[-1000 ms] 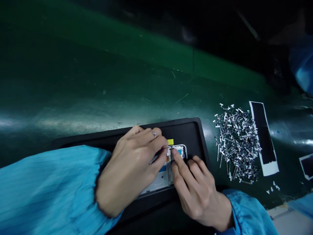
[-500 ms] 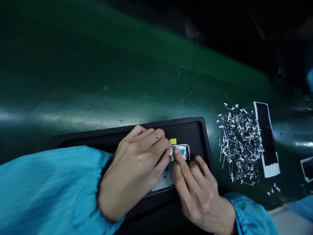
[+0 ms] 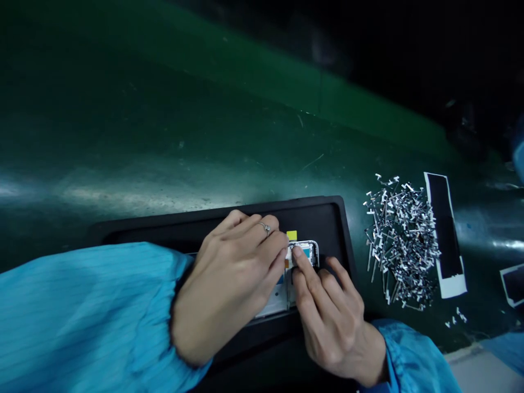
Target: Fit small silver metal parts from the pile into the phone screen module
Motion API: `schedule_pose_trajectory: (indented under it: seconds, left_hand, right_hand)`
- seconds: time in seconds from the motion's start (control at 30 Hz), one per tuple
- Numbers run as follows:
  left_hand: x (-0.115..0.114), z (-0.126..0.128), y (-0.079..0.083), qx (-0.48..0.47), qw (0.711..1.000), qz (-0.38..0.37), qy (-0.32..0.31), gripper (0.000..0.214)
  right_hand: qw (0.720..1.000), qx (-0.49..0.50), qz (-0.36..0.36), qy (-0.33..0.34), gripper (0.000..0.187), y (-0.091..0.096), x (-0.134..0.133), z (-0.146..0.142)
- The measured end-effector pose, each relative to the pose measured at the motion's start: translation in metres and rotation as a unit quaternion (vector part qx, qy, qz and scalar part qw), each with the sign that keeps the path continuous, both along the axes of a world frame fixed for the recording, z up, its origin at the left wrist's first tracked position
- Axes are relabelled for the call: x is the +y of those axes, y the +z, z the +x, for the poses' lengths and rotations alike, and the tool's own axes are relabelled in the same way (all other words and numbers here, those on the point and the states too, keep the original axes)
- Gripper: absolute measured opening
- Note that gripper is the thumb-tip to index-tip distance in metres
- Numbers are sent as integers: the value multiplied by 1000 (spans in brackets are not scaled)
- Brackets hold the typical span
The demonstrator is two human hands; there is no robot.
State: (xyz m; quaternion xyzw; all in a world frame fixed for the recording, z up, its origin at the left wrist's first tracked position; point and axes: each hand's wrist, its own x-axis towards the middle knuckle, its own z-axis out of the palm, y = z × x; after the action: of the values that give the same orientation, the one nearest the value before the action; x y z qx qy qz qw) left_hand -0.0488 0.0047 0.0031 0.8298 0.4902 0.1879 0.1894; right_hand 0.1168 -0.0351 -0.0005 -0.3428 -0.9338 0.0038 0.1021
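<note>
An open phone housing [image 3: 275,301] with a silver rim lies in a black tray [image 3: 327,218], its inner parts showing. A yellow tab [image 3: 291,235] sticks out past its upper edge. My left hand [image 3: 237,273], with a ring on one finger, lies across the middle of the housing, fingers bent and drawn together; its fingertips and whatever they pinch are hidden. From the lower right my right hand [image 3: 331,311] holds the housing, its index fingertip pressed on the parts near the right end and its other fingers curled. The right thumb is hidden.
To the right of the tray lies a heap of small flex-like strips with white ends [image 3: 403,240]. A long black sheet with a white border [image 3: 445,229] is beside it. A few small white bits [image 3: 456,317] lie lower down on the green table [image 3: 196,142].
Both hands keep nearly the same pose on the housing. The view has shifted slightly, and the left hand sits a little further right in it.
</note>
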Motion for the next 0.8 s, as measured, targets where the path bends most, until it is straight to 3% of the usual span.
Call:
schedule_pose_trajectory:
  seconds: [0.37, 0.5, 0.67, 0.8]
  left_hand:
    - [-3, -2, -2, -32, 999, 29, 8, 36]
    - [-5, 0, -3, -31, 999, 31, 7, 31]
    - [-10, 5, -9, -36, 994, 92, 43, 26]
    - [-11, 5, -10, -38, 995, 82, 41, 26]
  right_hand:
    - [1000, 22, 15, 2, 30, -3, -2, 0]
    - [1000, -13, 19, 7, 30, -1, 0, 0]
    - [997, -56, 40, 20, 32, 4, 0, -2]
    - [997, -69, 32, 32, 30, 7, 1, -3]
